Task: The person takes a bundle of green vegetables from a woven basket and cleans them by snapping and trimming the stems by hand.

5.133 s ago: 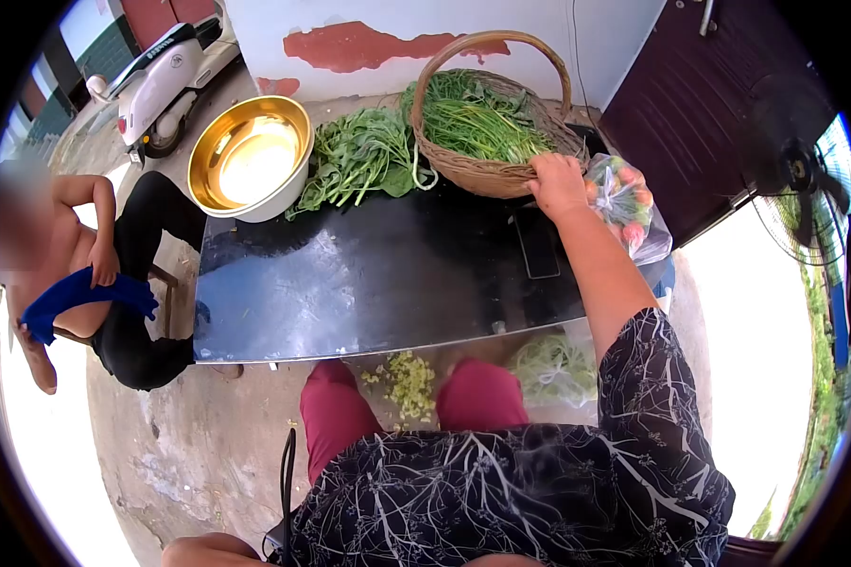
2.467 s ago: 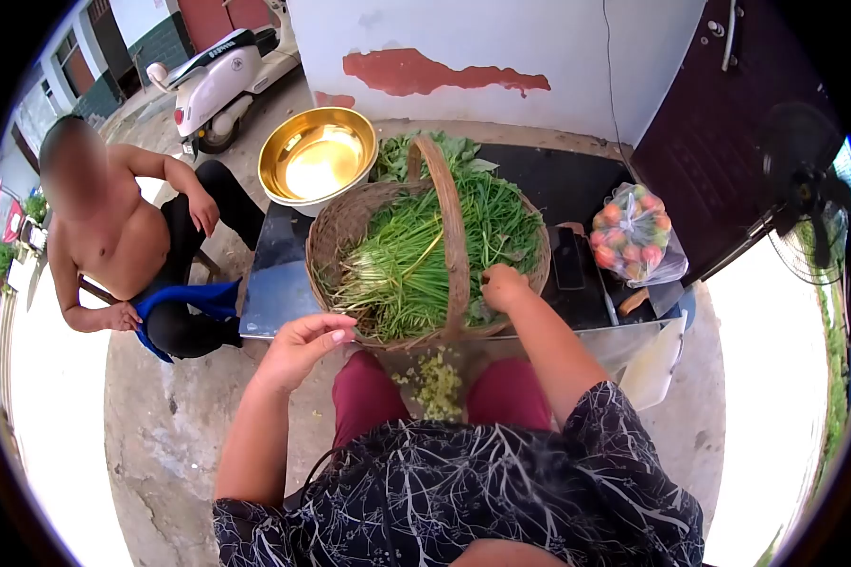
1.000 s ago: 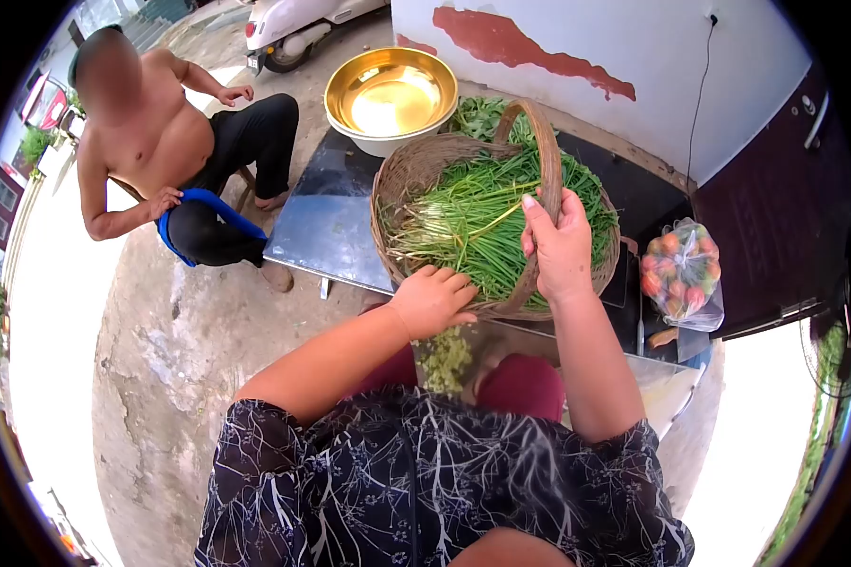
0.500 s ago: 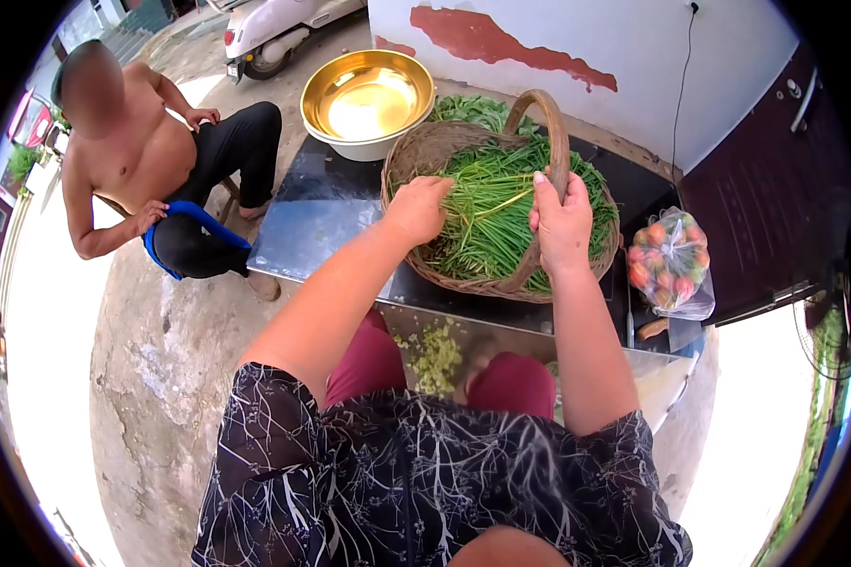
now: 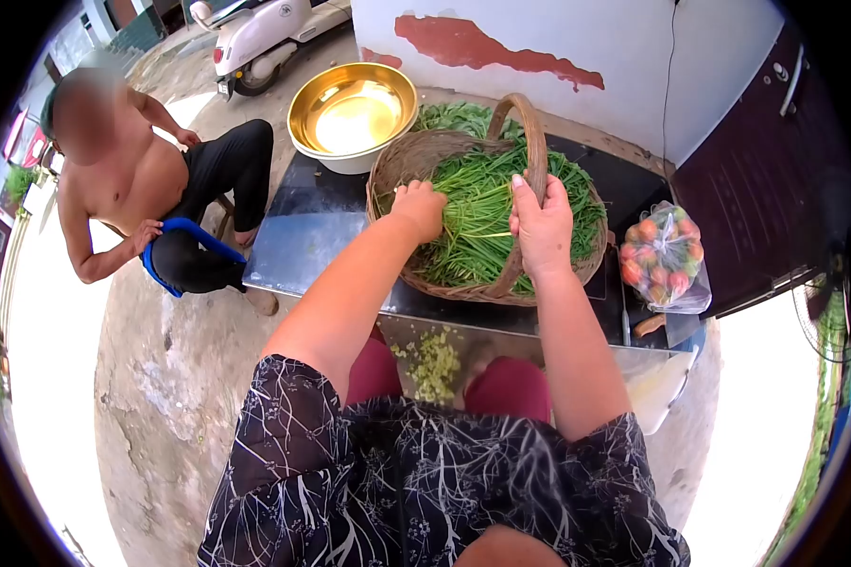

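On the black table (image 5: 303, 231), in the head view, the wicker basket (image 5: 402, 161) sat straight ahead of the person, its long axis running left to right and its arched handle (image 5: 537, 142) crossing from front to back. The long green stems (image 5: 482, 213) lay inside it, heaped loosely. The left hand (image 5: 419, 210) was the nearer to their gathered end: it rested on them at the basket's left part, the stems stretching off to its right. Its fingers were sunk out of sight, so whether they had closed on any stems could not be told. The right hand (image 5: 546, 222) was clasped around the handle, thumb on one side and fingers on the other, above the stems. These pointed rightward from the left hand, fanning beneath the handle, so their long axis ran roughly along the basket's own. Their leftmost ends were mostly covered by that hand.
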Available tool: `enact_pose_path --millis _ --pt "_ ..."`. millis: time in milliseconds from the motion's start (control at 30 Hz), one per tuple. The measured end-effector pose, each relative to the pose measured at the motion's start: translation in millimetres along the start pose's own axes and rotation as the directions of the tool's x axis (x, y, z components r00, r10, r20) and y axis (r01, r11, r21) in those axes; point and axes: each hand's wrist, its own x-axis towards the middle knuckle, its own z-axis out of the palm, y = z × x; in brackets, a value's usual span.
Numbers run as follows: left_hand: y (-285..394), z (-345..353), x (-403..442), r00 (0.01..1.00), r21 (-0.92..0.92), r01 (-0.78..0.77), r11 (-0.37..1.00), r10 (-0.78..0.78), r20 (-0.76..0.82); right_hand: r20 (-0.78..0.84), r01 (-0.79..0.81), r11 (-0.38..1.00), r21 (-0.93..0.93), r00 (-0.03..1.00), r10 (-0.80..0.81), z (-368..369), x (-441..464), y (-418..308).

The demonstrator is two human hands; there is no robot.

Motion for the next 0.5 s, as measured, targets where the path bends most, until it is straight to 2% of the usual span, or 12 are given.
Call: enact_pose_path --millis 33,67,167,200,233,267,300,333,367,433,500 --pt "1 -1 -3 0.997 0.022 -0.04 0.999 0.042 -0.067 -0.004 0.002 1.0 0.003 1.0 -0.002 -2 0 -3" --pt "3 -5 -7 0.988 0.047 -0.08 0.996 0.086 -0.132 0.051 -0.121 0.983 0.138 0.992 0.115 -4 -1 -9" --pt "8 -21 -17 0.985 0.045 -0.13 0.99 0.134 -0.104 0.241 -0.35 0.881 0.319 0.929 0.282 -36 15 23" --pt "8 -22 -19 0.985 0.048 -0.132 0.99 0.136 -0.108 0.201 -0.239 0.952 0.191 0.959 0.201 -42 22 46" --pt "9 -22 -22 0.963 0.077 -0.183 0.98 0.195 -0.186 0.175 -0.124 0.991 0.054 0.978 0.113 -44 27 57" --pt "9 -22 -25 0.933 0.107 -0.232 0.967 0.252 -0.258 0.304 0.194 0.913 -0.359 0.949 -0.082 -43 17 50" --pt "10 -23 -26 0.934 0.107 -0.232 0.967 0.252 -0.254 0.303 0.191 0.914 -0.358 0.95 -0.08 -41 16 46" --pt "12 -23 -26 0.892 0.079 -0.306 0.949 0.315 -0.323 0.458 0.485 0.619 -0.618 0.862 -0.217 -39 17 44" --pt "16 -27 -28 0.841 0.056 -0.382 0.923 0.372 -0.392 0.533 0.593 0.474 -0.651 0.802 -0.271 -37 21 49" --pt "22 -35 -33 0.829 -0.018 -0.425 0.905 0.381 -0.409 0.663 0.742 0.132 -0.657 0.652 -0.368 -32 29 59" --pt "22 -40 -36 0.776 -0.095 -0.479 0.873 0.371 -0.509 0.591 0.596 0.394 -0.7 0.793 -0.151 -33 36 68"
